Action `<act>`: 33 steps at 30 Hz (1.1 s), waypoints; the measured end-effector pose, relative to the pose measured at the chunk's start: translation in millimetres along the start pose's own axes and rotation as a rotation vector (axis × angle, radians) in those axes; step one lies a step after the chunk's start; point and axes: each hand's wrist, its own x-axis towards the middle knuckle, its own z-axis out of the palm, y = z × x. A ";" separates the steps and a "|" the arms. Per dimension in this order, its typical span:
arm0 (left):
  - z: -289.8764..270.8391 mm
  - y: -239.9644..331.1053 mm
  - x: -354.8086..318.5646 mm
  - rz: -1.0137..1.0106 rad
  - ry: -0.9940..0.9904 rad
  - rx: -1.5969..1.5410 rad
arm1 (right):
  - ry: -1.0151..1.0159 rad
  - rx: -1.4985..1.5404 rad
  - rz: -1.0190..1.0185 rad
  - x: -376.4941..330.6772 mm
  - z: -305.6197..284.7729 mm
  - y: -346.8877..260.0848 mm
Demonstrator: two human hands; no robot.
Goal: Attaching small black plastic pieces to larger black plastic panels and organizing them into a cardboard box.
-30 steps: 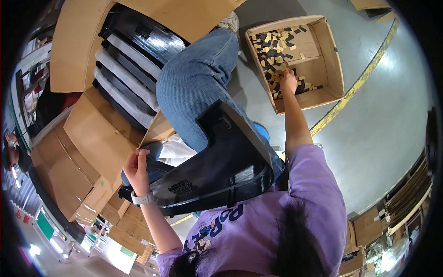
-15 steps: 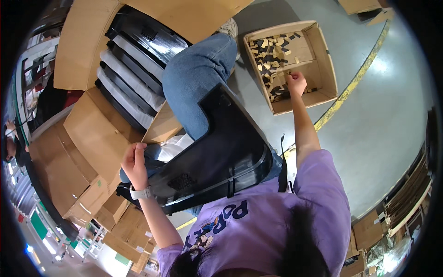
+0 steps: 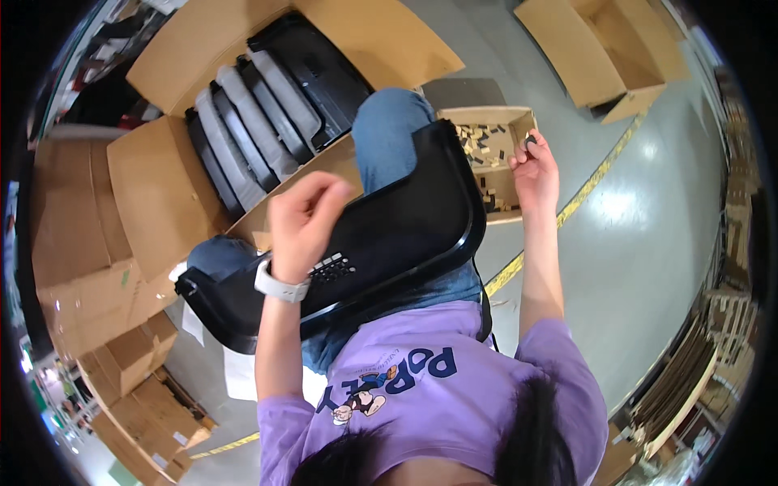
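A large black plastic panel (image 3: 405, 219) with a cut-away corner lies across my lap. Above its left half, my left hand (image 3: 308, 219) hovers with fingers curled and the thumb against them. Whatever it may pinch is hidden. Raised over the right side of a small cardboard box (image 3: 504, 217), my right hand (image 3: 535, 170) pinches a small black pad (image 3: 530, 141) between thumb and fingertips. Several loose black and tan pads (image 3: 484, 138) are scattered inside that box. A grid of small slots (image 3: 334, 269) shows on the panel beside my left wrist.
Beyond my left knee stands a big open carton (image 3: 170, 174), holding several black panels (image 3: 324, 73) with grey-white padding between them. Another open carton (image 3: 583, 57) is at the far right. A yellow floor line (image 3: 596, 182) runs past the small box.
My right hand has come up out of the small box with a pad. My left hand has moved rightward over the panel. The whole view has shifted.
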 end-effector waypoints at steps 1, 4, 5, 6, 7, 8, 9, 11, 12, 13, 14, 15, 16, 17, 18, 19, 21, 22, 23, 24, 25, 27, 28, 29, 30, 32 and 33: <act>5.7 8.7 -4.8 0.011 -0.010 -0.042 | -0.114 0.029 0.006 -15.3 28.9 -2.5; 7.3 40.1 -17.3 0.067 -0.090 -0.043 | -0.459 -0.123 -0.036 -64.4 103.1 -4.3; 3.5 43.8 -19.3 0.074 -0.063 -0.095 | -0.527 -0.148 -0.042 -78.0 125.9 1.7; 2.1 46.1 -22.3 0.075 -0.031 -0.148 | -0.597 -0.174 -0.041 -89.4 142.9 6.8; 2.8 40.5 -23.8 0.087 0.023 -0.308 | -0.709 -0.184 -0.026 -95.6 153.9 13.0; -2.5 42.0 -26.7 0.080 0.060 -0.302 | -0.737 -0.182 0.000 -102.4 163.7 18.5; -9.2 45.1 -28.8 0.071 0.049 -0.389 | -0.804 -0.256 0.003 -108.0 172.9 23.6; -21.5 41.9 -35.5 0.095 0.039 -0.495 | -0.889 -0.387 0.033 -120.5 191.8 31.7; -25.3 41.0 -38.6 0.086 0.068 -0.496 | -0.909 -0.389 0.057 -124.2 197.6 35.4; -29.0 41.3 -41.4 0.075 0.071 -0.564 | -0.904 -0.457 0.072 -127.2 202.3 39.5; -32.4 39.7 -43.7 0.066 0.068 -0.635 | -0.893 -0.527 0.083 -129.1 206.1 43.3; -37.4 34.8 -45.0 0.075 0.077 -0.630 | -0.886 -0.569 0.072 -131.0 210.1 47.8; -39.5 30.7 -46.6 0.066 0.092 -0.636 | -0.894 -0.575 0.087 -131.9 212.6 51.9; -40.7 26.5 -47.5 0.093 0.114 -0.671 | -0.896 -0.597 0.106 -131.9 214.6 56.0; -41.9 22.9 -48.1 0.121 0.134 -0.707 | -0.896 -0.619 0.122 -131.7 215.9 59.5; -45.2 20.2 -48.7 0.116 0.141 -0.713 | -0.898 -0.626 0.131 -131.4 216.2 62.6; -52.7 17.0 -48.8 0.041 0.070 -0.769 | -0.890 -0.621 0.145 -130.9 215.3 67.0; -52.9 13.6 -48.2 0.037 0.070 -0.776 | -0.887 -0.628 0.148 -127.8 212.5 70.8; -52.2 8.9 -48.0 0.007 0.034 -0.880 | -0.931 -0.563 0.148 -122.8 208.3 76.1; -51.6 6.1 -48.2 -0.024 -0.003 -0.984 | -0.975 -0.497 0.147 -120.0 206.0 79.3; -50.8 5.6 -48.5 -0.026 -0.002 -0.988 | -0.973 -0.501 0.149 -120.0 205.4 81.4; -46.4 5.1 -49.5 -0.053 0.032 -1.009 | -0.952 -0.333 0.245 -122.6 204.8 85.7; -45.0 5.0 -50.2 -0.054 0.033 -1.011 | -0.952 -0.335 0.247 -122.9 203.6 86.7; -44.2 5.6 -50.2 -0.080 0.050 -1.023 | -0.947 -0.322 0.257 -123.1 203.2 87.1; -43.8 5.9 -50.2 -0.106 0.067 -1.035 | -0.943 -0.309 0.267 -123.1 203.0 87.2; -46.8 2.2 -49.8 -0.112 0.012 -1.138 | -0.950 -0.269 0.274 -120.4 202.8 87.2; -47.7 -0.1 -49.8 -0.115 -0.046 -1.240 | -0.959 -0.227 0.279 -119.5 202.7 87.6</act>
